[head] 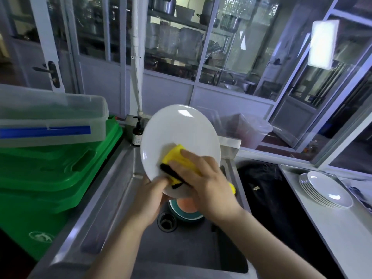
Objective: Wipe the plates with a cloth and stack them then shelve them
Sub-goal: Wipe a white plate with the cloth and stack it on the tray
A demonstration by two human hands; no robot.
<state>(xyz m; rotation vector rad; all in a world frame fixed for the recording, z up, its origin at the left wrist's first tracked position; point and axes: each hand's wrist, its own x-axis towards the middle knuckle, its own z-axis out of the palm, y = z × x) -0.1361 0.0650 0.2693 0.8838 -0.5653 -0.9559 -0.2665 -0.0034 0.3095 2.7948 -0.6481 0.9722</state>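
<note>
A large white plate (179, 135) is held tilted above the steel sink (120, 178). My left hand (150, 200) grips its lower rim, thumb on the face. My right hand (203, 182) presses a yellow cloth with a black edge (173, 158) flat against the lower part of the plate's face. A stack of several white plates (326, 190) rests on the white counter (342, 238) at the right. Below the held plate, a teal bowl with an orange inside (186, 210) sits in the sink beside the drain (167, 221).
Green crates (50, 174) with a clear plastic tub (50, 117) on top stand at the left. A brown pump bottle (137, 133) sits at the sink's back corner. A second dark basin (271, 198) lies at the right. Glass partitions stand behind.
</note>
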